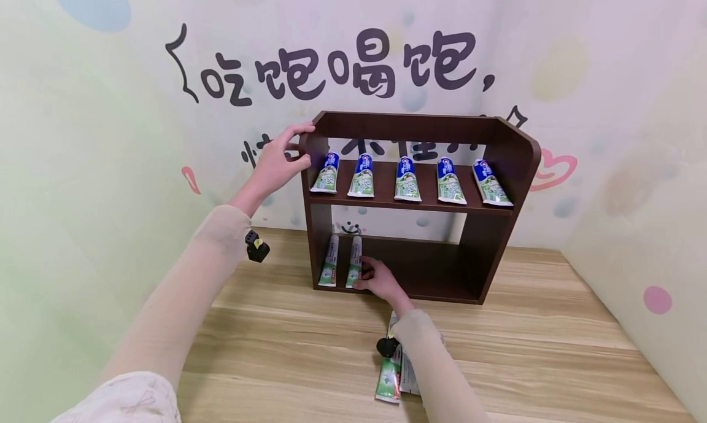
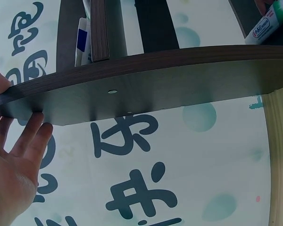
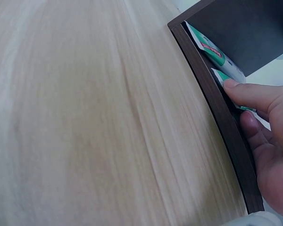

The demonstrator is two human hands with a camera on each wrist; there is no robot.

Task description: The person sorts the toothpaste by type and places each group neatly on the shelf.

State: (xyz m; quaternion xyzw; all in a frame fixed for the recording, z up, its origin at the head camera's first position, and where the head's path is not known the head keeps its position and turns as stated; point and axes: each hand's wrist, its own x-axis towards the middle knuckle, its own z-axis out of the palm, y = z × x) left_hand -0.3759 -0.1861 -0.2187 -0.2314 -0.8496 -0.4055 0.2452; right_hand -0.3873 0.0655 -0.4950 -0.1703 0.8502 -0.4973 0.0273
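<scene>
A dark brown two-tier shelf (image 1: 409, 205) stands on the wooden table. At its upper left side panel, my left hand (image 1: 280, 159) holds the edge, with the thumb on one side and fingers against the outer face (image 2: 21, 160). On the lower tier, my right hand (image 1: 381, 280) pinches the bottom end of a green-and-grey toothpaste tube (image 1: 355, 260), which lies tilted back on the board. The right wrist view shows thumb and fingers (image 3: 278, 122) at this tube's green end (image 3: 220, 76). A similar tube (image 1: 329, 260) lies to its left, against the side panel.
Several blue-and-green toothpaste tubes (image 1: 407, 180) are spaced along the upper tier. More tubes (image 1: 390, 377) lie on the table (image 1: 287, 349) below my right forearm, partly hidden by it. Behind the shelf is a wall (image 1: 342, 18) with black lettering.
</scene>
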